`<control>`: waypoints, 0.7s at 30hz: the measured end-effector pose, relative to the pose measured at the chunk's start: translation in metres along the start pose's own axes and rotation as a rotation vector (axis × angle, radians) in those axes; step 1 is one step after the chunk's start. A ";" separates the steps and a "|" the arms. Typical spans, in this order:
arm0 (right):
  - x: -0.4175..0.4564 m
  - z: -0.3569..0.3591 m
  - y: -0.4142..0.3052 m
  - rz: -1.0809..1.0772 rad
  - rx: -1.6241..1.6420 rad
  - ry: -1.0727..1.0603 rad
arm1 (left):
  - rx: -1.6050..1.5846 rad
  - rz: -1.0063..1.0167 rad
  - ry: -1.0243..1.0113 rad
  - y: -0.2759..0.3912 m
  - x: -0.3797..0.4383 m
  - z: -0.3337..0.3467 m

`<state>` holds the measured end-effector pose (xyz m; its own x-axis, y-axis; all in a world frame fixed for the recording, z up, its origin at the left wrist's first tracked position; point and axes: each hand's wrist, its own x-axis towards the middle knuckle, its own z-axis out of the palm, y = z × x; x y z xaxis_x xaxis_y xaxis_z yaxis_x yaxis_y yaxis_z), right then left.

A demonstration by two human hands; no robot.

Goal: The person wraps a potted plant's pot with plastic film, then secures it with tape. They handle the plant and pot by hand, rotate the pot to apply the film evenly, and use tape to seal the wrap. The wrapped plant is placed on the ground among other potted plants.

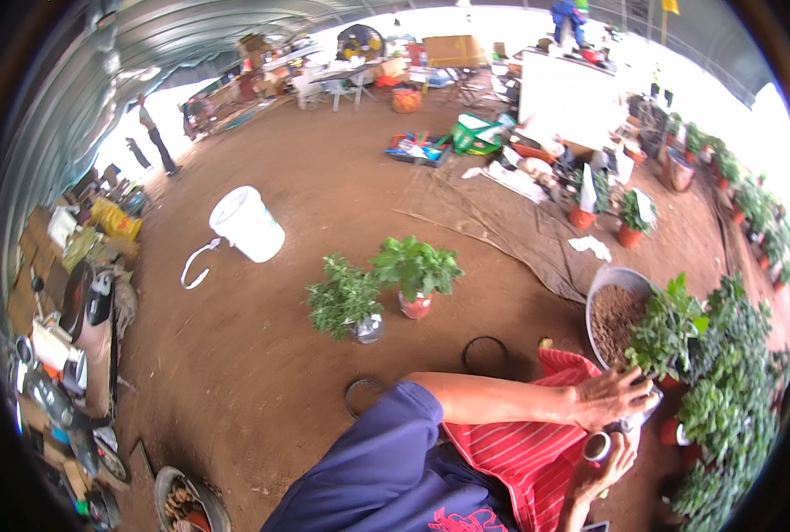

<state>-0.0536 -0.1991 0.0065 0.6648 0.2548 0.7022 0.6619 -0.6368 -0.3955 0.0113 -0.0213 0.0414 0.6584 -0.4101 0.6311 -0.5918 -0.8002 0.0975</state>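
My left hand, its arm in a dark blue sleeve, grips a pot in shiny plastic wrap below a leafy green potted plant. Just below it in the picture, my right hand holds a small round thing with a pale rim and a dark middle, a cup or a roll; I cannot tell which. A red striped apron lies beneath both hands. Beyond the left hand stands a grey tub of brown soil. My fingers partly hide the wrapped pot.
Dense potted plants line the right side. Two potted plants, dark rings and a white bucket are on the dirt floor. A scooter stands at left; a tub sits below. People stand far off.
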 end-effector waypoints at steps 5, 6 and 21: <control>-0.010 -0.010 -0.021 0.058 -0.060 -0.102 | 0.018 0.022 -0.024 -0.002 -0.006 -0.011; -0.014 -0.014 -0.026 0.098 -0.074 -0.129 | -0.020 0.023 -0.048 -0.001 -0.003 -0.014; -0.025 0.016 -0.005 0.149 -0.023 0.085 | -0.219 -0.049 -0.204 0.000 0.008 -0.054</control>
<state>-0.0681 -0.1906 -0.0187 0.7226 0.0948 0.6847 0.5495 -0.6798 -0.4857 -0.0087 -0.0010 0.0882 0.7556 -0.4702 0.4560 -0.6283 -0.7170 0.3018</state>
